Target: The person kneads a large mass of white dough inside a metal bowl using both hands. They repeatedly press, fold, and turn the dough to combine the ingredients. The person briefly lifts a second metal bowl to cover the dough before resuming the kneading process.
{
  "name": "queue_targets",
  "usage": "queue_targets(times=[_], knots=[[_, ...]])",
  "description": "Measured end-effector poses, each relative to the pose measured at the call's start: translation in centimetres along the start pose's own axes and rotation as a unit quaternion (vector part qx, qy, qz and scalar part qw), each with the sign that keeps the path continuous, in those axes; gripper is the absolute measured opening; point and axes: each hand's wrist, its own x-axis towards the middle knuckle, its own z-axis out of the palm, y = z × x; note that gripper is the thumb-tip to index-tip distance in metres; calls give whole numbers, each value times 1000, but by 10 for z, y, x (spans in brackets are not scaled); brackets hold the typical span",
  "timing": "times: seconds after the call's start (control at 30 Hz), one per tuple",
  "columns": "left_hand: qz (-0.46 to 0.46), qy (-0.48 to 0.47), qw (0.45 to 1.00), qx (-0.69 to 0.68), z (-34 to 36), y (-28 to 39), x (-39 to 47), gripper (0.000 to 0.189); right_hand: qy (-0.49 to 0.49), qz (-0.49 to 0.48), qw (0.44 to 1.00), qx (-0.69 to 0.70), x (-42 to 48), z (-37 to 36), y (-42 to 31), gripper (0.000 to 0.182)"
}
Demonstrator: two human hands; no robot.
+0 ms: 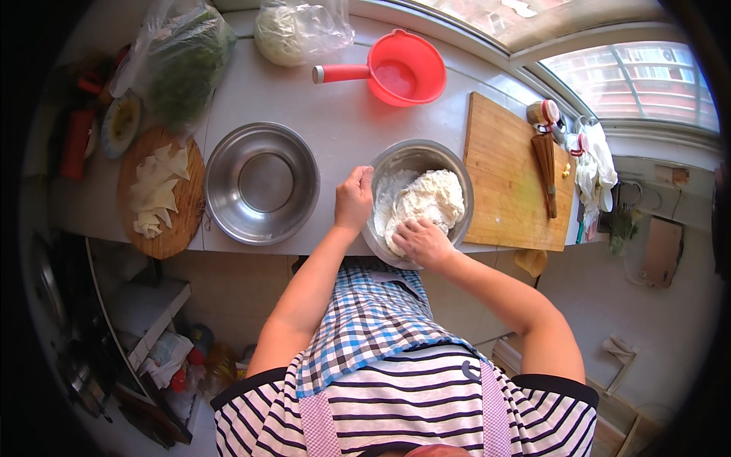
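A steel mixing bowl stands at the counter's front edge, with a rough lump of dough and loose white flour inside. My left hand grips the bowl's left rim. Fingers bent, my right hand presses on the near side of the dough; its fingertips are partly sunk in or hidden against it, and it does not clearly grasp anything. To the left of my left hand is an empty steel basin.
A red plastic dipper is behind the bowls. At right, a wooden cutting board carries a brown wooden utensil. A round board at left holds pale cut pieces. Bagged greens and a pale bagged vegetable lie behind.
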Motion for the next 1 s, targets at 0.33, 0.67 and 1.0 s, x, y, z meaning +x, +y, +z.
queue_targets(times=[0.33,0.67,1.0], knots=[[5,23,1000,0,7,-2,-9,23,19,22,999,13,40,14,15,15],[-33,-40,998,28,-4,7,7,34,292,387,801,350,-30,-9,54,22],[23,-34,998,53,9,1,18,28,69,407,715,564,40,29,120,61]])
